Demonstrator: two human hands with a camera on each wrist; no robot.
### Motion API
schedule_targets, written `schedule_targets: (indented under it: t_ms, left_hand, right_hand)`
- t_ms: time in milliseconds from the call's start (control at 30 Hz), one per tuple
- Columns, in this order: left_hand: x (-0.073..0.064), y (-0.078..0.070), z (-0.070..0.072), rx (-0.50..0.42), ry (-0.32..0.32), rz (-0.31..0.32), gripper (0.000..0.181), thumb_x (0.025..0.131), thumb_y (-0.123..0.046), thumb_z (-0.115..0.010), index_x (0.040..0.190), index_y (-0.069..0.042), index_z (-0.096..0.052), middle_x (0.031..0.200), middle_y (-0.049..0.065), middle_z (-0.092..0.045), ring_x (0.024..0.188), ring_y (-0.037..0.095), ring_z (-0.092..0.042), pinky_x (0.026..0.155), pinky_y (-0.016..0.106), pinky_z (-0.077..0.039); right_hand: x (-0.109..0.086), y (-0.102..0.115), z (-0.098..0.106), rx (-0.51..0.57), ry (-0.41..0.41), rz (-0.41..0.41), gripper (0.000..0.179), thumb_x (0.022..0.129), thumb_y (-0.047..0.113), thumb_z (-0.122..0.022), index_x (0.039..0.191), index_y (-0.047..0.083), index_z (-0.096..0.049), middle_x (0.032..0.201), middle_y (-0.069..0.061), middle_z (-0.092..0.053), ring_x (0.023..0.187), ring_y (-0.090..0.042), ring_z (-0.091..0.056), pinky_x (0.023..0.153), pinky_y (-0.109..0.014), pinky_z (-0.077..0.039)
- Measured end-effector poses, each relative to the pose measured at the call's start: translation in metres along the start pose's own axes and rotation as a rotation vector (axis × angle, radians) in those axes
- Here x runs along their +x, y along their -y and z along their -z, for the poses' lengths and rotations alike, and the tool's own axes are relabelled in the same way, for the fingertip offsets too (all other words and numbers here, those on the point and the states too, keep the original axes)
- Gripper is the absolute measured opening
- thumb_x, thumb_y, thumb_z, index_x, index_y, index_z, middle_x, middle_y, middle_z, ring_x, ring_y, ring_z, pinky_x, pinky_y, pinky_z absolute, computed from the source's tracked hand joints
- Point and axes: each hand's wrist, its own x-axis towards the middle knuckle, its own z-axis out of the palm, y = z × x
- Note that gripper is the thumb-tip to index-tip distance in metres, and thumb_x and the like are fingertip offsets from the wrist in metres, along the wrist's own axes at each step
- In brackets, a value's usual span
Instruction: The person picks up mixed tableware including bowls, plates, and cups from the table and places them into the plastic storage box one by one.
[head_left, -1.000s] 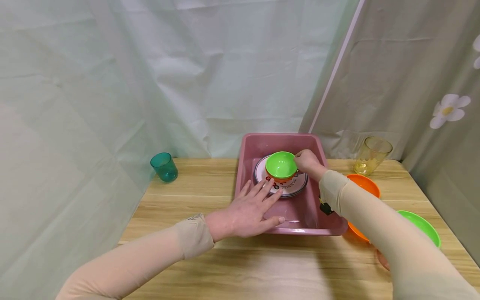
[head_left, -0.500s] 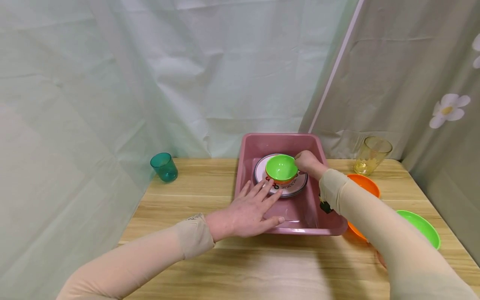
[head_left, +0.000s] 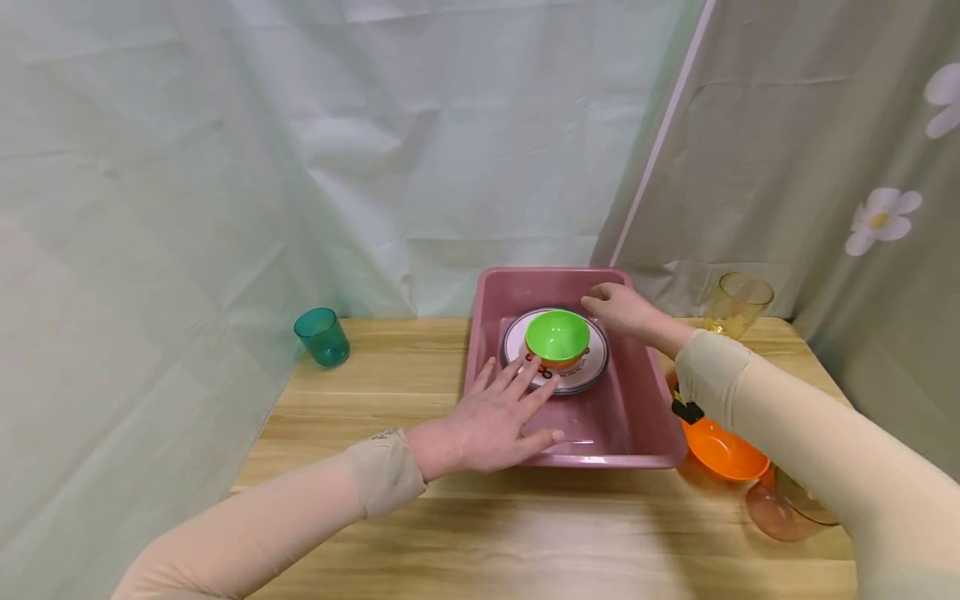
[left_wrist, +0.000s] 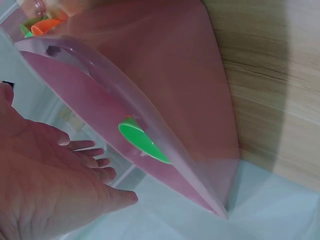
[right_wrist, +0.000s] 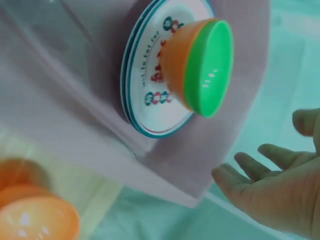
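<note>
Curtain (head_left: 450,192) backed everything; wooden table (head_left: 375,387) under it. Pink basin (head_left: 525,287) sat on that, slightly right of middle.

Step in hand looked like seating the nested bowls. My take on doing it well: rim level, fingers lifted straight up before swinging sideways, basin steadied so the stack couldn't walk. Main risk, I figured: a knuckle clipping the top rim.

My left hand (head_left: 487,425): fingers straight and spread over the basin's near-left side, gripping nothing. Contact with the rim: couldn't tell. My right hand (head_left: 618,310): over the far-right part, fingers loosely bent, released, with a gap to the bowls in the right wrist view.

Basin contents: printed plates (head_left: 585,375), stacked, at least two rims showing. On the top one stood the lower orange bowl (head_left: 558,365), and nested in that the inner green bowl (head_left: 557,333), glints on its inner wall. Looked about level to me.

Outside the basin, right: side orange bowl (head_left: 723,450), partly behind my right sleeve (head_left: 787,425). Pinkish clear cup (head_left: 780,517) just beside it; contents unreadable. Yellow glass (head_left: 738,304) farther back. Teal cup (head_left: 322,337) well apart, left.
</note>
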Motion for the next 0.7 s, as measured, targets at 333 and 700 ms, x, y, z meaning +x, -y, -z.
schedule_targets:
  t_ms: [333,700]
  left_hand:
    - [-0.001,0.008,0.004,-0.027,0.0,0.039,0.079,0.101,-0.073,-0.024,0.166,-0.028,-0.014,0.171,0.006,0.004,0.157,0.031,0.001,0.121,0.058,0.007]
    - [-0.007,0.024,0.013,-0.05,-0.083,0.053,0.081,0.101,-0.072,-0.028,0.166,-0.023,-0.018,0.172,0.011,-0.003,0.157,0.032,-0.001,0.122,0.06,0.003]
  right_hand:
    - [-0.067,0.016,0.003,-0.308,-0.005,0.25,0.076,0.103,0.045,-0.058,0.158,-0.001,-0.033,0.16,-0.028,-0.033,0.149,-0.049,-0.023,0.119,-0.064,-0.019]
    - [-0.136,0.011,-0.012,-0.55,-0.059,0.436,0.085,0.096,0.066,-0.056,0.161,0.016,-0.035,0.168,-0.012,-0.023,0.154,-0.041,-0.012,0.119,-0.066,-0.013]
